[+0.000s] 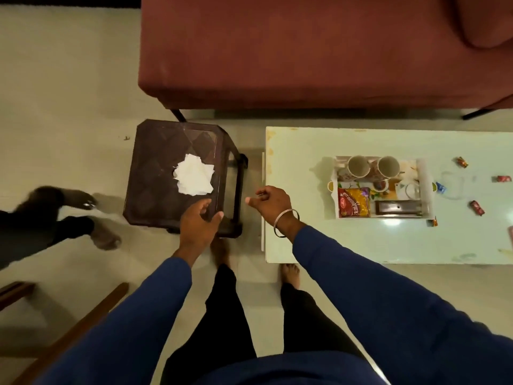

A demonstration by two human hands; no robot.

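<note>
A dark brown plastic stool (155,173) stands on the floor in front of me, with a loose pile of white paper napkins (194,175) on its top. My left hand (198,222) hovers over the stool's near right corner, fingers relaxed and holding nothing, just short of the napkins. My right hand (270,202), with a metal bangle on the wrist, hangs in the air between the stool and the pale green table (333,245); its fingers are loosely curled and empty.
On the table a white tray (426,187) holds two mugs (358,166), a red and yellow snack packet (354,202) and small items. Several wrapped sweets (477,207) lie on the table's right. A maroon sofa (277,51) stands behind. Another person's feet (104,237) are at the left.
</note>
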